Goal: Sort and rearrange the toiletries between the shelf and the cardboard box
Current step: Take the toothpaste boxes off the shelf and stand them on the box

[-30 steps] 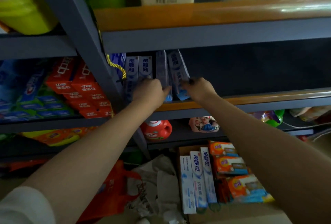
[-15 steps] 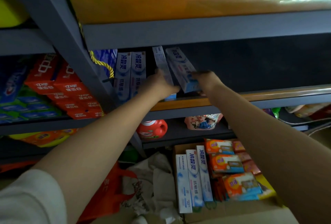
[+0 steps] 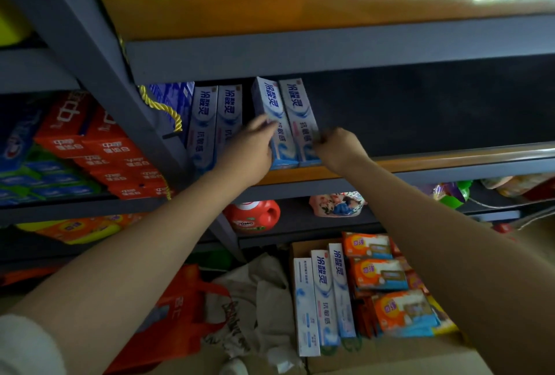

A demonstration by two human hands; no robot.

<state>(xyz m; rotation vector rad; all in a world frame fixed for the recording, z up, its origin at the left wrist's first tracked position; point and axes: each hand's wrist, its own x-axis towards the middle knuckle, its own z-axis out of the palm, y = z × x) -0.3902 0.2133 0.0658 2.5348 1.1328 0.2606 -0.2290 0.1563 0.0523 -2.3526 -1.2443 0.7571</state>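
Two toothpaste cartons (image 3: 285, 122) are being stood upright on the middle shelf (image 3: 420, 163), close to its front edge and just right of two matching cartons (image 3: 216, 122) already lined up beside the grey upright post (image 3: 99, 68). Both newer cartons are tilted, their tops leaning left toward that pair, with a dark gap kept between the two groups. The left hand (image 3: 249, 149) is laid against the left carton's front and side, its fingers curled loosely round the lower part. The right hand (image 3: 336, 146) is bent at the lower right corner of the right carton, fingertips seemingly pinched on its edge, though blur hides the exact contact. Further cartons of the same kind lie flat in the cardboard box (image 3: 390, 356) on the floor below, beside orange soap packs (image 3: 378, 272). A red detergent bottle (image 3: 252, 217) is seen on the lower shelf, and orange-red boxes (image 3: 99, 146) are stacked in the neighbouring bay at left. A likely risk is judged to lie in the tilt: if either hand were released before the bases sit flat, the cartons could topple sideways, or slide off the front edge and drop toward the box beneath.
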